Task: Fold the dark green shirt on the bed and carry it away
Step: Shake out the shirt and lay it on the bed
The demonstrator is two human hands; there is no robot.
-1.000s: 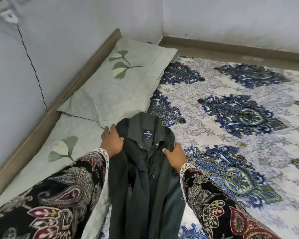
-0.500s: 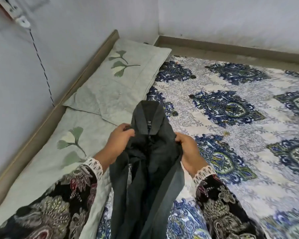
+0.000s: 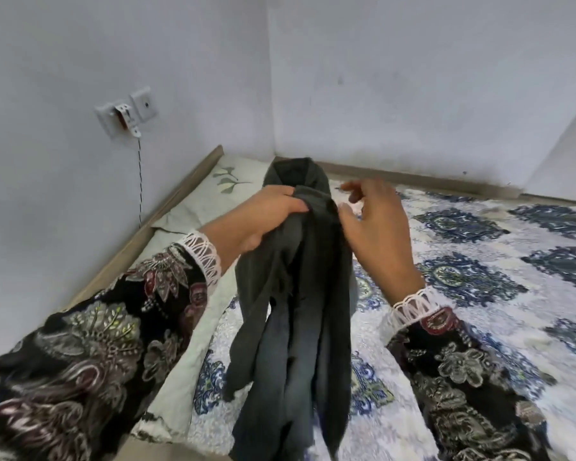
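Above patterned bedspread (image 3: 479, 261), limp bunched shirt (image 3: 296, 311)

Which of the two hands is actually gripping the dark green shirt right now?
The left hand grips the dark green shirt below its collar; the right hand has fingers spread, only its thumb near the fabric.

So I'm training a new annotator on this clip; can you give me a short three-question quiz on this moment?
1. True or false: the shirt lies flat on the bed.
2. Which hand has a grip on the shirt near its collar? A) left hand B) right hand C) neither
3. Fill in: beside the patterned bedspread, along the wall, lie pale ____ printed with green leaves.

Key:
1. False; it hangs bunched and lifted, its lower end trailing toward the near edge of the bed.
2. A; the right hand's fingers are spread and relaxed beside the cloth.
3. pillows
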